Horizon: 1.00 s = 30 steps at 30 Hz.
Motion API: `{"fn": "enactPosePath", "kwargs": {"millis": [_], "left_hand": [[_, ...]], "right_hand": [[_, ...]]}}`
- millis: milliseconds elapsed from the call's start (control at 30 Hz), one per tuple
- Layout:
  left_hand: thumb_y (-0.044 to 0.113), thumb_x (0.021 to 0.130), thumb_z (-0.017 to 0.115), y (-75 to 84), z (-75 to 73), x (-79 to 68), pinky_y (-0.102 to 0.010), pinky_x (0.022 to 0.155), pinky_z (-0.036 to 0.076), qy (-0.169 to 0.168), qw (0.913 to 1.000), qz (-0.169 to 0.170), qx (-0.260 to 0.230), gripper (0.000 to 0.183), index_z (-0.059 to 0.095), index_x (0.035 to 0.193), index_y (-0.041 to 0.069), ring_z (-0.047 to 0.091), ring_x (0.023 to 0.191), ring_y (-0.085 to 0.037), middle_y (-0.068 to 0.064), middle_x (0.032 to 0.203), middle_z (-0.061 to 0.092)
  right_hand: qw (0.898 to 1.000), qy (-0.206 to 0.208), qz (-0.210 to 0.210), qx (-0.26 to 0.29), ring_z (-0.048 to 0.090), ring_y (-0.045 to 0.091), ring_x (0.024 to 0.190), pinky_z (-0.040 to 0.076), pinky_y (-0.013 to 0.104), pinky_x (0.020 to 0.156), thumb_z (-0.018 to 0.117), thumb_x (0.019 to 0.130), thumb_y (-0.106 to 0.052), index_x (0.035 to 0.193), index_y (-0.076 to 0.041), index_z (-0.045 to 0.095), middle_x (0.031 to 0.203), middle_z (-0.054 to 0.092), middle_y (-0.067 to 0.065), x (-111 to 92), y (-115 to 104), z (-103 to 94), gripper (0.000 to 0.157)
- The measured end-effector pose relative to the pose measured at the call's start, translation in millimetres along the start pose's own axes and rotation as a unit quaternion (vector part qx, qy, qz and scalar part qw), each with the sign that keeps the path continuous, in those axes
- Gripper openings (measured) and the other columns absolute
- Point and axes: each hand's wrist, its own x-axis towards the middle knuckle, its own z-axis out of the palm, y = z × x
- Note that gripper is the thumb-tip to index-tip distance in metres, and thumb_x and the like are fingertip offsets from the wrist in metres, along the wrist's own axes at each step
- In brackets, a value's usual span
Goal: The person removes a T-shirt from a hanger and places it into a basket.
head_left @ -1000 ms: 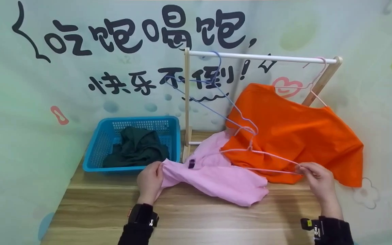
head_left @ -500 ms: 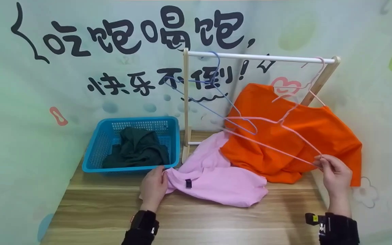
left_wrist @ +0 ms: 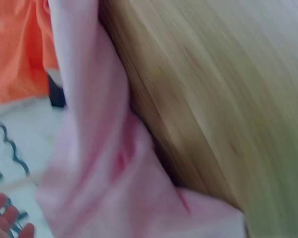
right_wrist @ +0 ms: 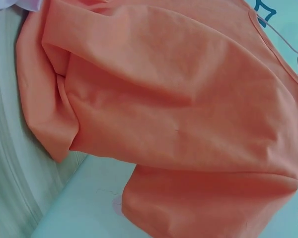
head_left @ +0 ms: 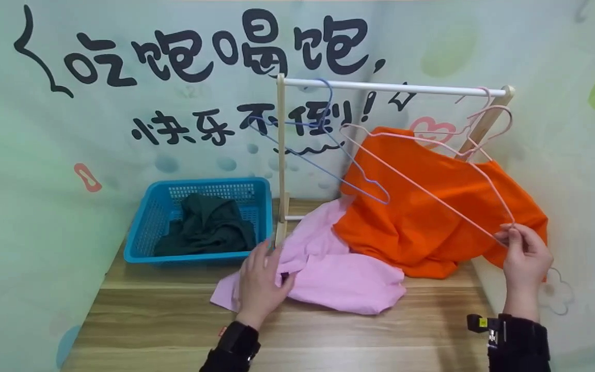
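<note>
While right hand [head_left: 527,258] grips hanger [head_left: 466,153], orange shirt [head_left: 406,225] behind.

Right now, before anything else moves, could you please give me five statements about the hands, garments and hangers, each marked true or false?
1. The right hand holds a pink hanger. True.
2. The left hand grips the orange garment. False: the left hand is open, its fingers spread over the pink garment.
3. The blue hanger hangs from the white bar with no garment on it. True.
4. The dark green cloth lies outside the blue basket. False: the dark green cloth lies in the blue basket.
5. The pink garment is on the held pink hanger. False: the pink garment lies on the table.
</note>
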Motion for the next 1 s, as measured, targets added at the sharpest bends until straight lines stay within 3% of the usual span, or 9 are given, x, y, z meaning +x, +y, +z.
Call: {"fn": "enactPosePath", "kwargs": {"millis": [167, 367, 467, 733, 1000], "left_hand": [[0.063, 0.077, 0.072, 23.4, 12.6, -5.1, -0.063, 0.110, 0.024, -0.060, 0.9979, 0.022, 0.012, 0.091, 0.038, 0.153, 0.028, 0.022, 0.144, -0.035, -0.011, 0.161, 0.023], [0.074, 0.072, 0.069, 34.1, 32.2, -12.2, -0.065, 0.111, 0.020, -0.091, 0.9943, 0.043, 0.034, 0.101, 0.033, 0.156, 0.030, 0.022, 0.144, -0.039, -0.013, 0.162, 0.018], [0.078, 0.071, 0.066, 34.9, 40.0, -13.8, -0.066, 0.112, 0.016, -0.117, 0.9916, 0.030, 0.046, 0.103, 0.030, 0.157, 0.032, 0.020, 0.145, -0.040, -0.012, 0.164, 0.015], [0.082, 0.071, 0.061, 32.8, 59.0, -14.9, -0.067, 0.112, 0.006, -0.179, 0.9816, -0.003, 0.065, 0.106, 0.026, 0.158, 0.032, 0.011, 0.148, -0.039, -0.012, 0.164, 0.012], [0.087, 0.067, 0.058, 26.1, 77.8, -21.1, -0.070, 0.111, 0.004, -0.243, 0.9653, -0.049, 0.082, 0.110, 0.027, 0.157, 0.032, 0.009, 0.148, -0.042, -0.012, 0.164, 0.015]], "right_hand": [[1.000, -0.001, -0.011, -0.017, 0.067, 0.005, 0.074, 0.053, 0.016, 0.078, 0.062, 0.094, -0.002, 0.106, 0.014, 0.068, 0.088, 0.071, -0.005, 8.6, -2.9, 13.4, 0.021], [0.998, 0.002, -0.009, -0.057, 0.065, 0.004, 0.075, 0.052, 0.015, 0.078, 0.066, 0.094, -0.010, 0.106, 0.005, 0.073, 0.085, 0.070, -0.003, 22.4, -11.6, 33.0, 0.021], [0.997, 0.001, 0.006, -0.072, 0.065, 0.004, 0.076, 0.051, 0.015, 0.080, 0.066, 0.095, -0.015, 0.108, 0.001, 0.074, 0.086, 0.070, -0.001, 29.0, -17.9, 42.6, 0.022], [0.993, -0.004, -0.010, -0.120, 0.063, -0.002, 0.073, 0.051, 0.013, 0.077, 0.065, 0.096, -0.024, 0.107, -0.002, 0.075, 0.083, 0.069, -0.004, 38.4, -29.5, 65.7, 0.027], [0.986, -0.032, 0.016, -0.164, 0.060, -0.005, 0.071, 0.049, 0.010, 0.074, 0.065, 0.095, -0.029, 0.109, -0.003, 0.074, 0.093, 0.072, 0.010, 33.8, -26.4, 75.0, 0.030]]}}
